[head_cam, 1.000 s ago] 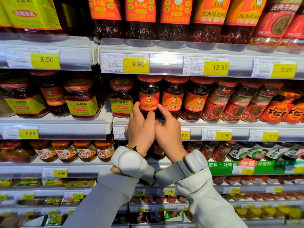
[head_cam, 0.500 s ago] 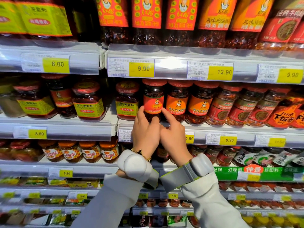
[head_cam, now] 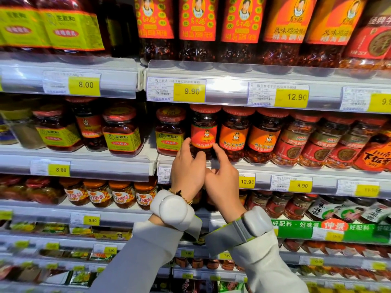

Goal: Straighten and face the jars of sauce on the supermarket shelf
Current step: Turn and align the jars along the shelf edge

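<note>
A chilli sauce jar with a red lid and red label (head_cam: 203, 132) stands at the front of the middle shelf (head_cam: 264, 168), its label facing me. My left hand (head_cam: 187, 168) grips its lower left side, forefinger up along the glass and thumb across the front. My right hand (head_cam: 222, 174) hooks its forefinger against the jar's lower right side, with the other fingers curled. The hands touch each other below the jar. Two orange-label jars (head_cam: 233, 136) stand right beside it, and a yellow-label jar (head_cam: 170, 132) stands to its left.
More jars continue along the row to the right (head_cam: 296, 140), and several yellow-label jars (head_cam: 122, 132) sit on the left shelf section. Large bottles (head_cam: 196, 28) fill the shelf above. Price tags line the rails (head_cam: 191, 90). Lower shelves hold small jars (head_cam: 99, 193).
Both hands have stayed on the red-label jar's lower part. The view has shifted slightly, so the shelves sit lower and further right in the frame.
</note>
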`<state>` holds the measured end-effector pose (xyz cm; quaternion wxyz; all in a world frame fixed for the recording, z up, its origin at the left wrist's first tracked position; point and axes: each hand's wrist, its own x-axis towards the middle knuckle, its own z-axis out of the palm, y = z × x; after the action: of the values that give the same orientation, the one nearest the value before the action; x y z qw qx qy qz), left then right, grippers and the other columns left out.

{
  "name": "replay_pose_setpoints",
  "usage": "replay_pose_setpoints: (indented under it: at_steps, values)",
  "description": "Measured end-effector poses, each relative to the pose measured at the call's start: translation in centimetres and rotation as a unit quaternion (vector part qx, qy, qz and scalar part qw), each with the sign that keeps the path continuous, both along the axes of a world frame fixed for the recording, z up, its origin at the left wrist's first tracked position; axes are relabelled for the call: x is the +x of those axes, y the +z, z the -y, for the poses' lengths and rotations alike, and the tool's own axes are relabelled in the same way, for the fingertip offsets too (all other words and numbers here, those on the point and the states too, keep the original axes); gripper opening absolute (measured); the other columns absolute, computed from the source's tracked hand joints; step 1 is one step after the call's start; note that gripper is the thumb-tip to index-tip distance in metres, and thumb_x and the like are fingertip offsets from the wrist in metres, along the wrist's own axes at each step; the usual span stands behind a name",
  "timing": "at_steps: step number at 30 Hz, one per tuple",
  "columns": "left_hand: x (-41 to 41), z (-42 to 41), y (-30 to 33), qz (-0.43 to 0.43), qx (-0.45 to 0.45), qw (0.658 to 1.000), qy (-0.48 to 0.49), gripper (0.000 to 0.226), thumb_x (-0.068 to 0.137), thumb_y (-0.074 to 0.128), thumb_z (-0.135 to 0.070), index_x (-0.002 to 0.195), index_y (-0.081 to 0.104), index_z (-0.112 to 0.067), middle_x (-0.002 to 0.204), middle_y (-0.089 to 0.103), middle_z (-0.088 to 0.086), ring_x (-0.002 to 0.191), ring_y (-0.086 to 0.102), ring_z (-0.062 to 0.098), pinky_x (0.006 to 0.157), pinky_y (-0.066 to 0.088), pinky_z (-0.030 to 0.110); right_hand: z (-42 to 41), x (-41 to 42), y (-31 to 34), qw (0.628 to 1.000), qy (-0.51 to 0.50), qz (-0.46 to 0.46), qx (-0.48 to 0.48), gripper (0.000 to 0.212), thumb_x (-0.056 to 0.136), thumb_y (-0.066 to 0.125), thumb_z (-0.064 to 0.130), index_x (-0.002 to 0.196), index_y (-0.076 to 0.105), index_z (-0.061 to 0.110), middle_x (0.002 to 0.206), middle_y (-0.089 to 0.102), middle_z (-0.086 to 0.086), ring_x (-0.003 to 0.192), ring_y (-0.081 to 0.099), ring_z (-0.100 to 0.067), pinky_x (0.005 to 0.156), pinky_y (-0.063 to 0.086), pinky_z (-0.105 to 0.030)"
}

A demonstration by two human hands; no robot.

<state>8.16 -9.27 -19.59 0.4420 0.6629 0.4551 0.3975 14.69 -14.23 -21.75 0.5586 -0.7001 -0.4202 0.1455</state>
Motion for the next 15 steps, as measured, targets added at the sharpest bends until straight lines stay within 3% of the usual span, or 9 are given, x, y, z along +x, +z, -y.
replay_pose_setpoints:
  at_steps: [4, 8, 11, 15]
  values:
    - [0.05, -0.17, 0.3, 0.018, -0.024, 1.0, -0.008, 0.073, 0.067, 0.041, -0.032, 0.139, 0.034, -0.021, 0.142, 0.044, 0.0, 0.128, 0.041, 0.019, 0.107, 0.032, 0.041, 0.42, -0.19, 0.03, 1.0, 0.003, -0.007, 0.018, 0.069, 0.07, 0.054, 0.014, 0.136, 0.041, 0.026, 0.052, 0.049, 0.009, 0.046, 0.047, 0.003, 0.048, 0.036, -0.007]
    - [-0.16, -0.47, -0.06, 0.011, -0.014, 1.0, -0.018, 0.061, 0.078, 0.045, -0.024, 0.138, 0.036, -0.021, 0.14, 0.045, 0.001, 0.126, 0.043, 0.02, 0.106, 0.033, 0.039, 0.49, 0.0, 0.03, 1.0, 0.006, -0.004, 0.001, 0.069, 0.074, 0.053, 0.01, 0.139, 0.036, 0.027, 0.05, 0.048, 0.01, 0.051, 0.049, 0.004, 0.05, 0.036, -0.011]
    - [-0.24, -0.58, -0.28, -0.017, 0.006, 1.0, -0.011, 0.056, 0.083, 0.044, -0.023, 0.138, 0.035, -0.022, 0.14, 0.045, 0.002, 0.125, 0.043, 0.021, 0.103, 0.034, 0.034, 0.25, -0.26, 0.18, 1.0, 0.021, 0.004, -0.012, 0.071, 0.078, 0.054, 0.014, 0.143, 0.027, 0.024, 0.058, 0.052, 0.012, 0.059, 0.05, 0.0, 0.06, 0.037, -0.024]
    - [-0.18, -0.54, -0.35, -0.01, 0.008, 1.0, -0.015, 0.054, 0.086, 0.044, -0.016, 0.139, 0.034, -0.021, 0.142, 0.044, 0.003, 0.128, 0.041, 0.021, 0.106, 0.033, 0.039, 0.27, -0.35, 0.13, 1.0, 0.018, -0.007, -0.008, 0.071, 0.076, 0.056, 0.013, 0.142, 0.031, 0.024, 0.051, 0.049, 0.011, 0.053, 0.049, 0.001, 0.055, 0.038, -0.014]
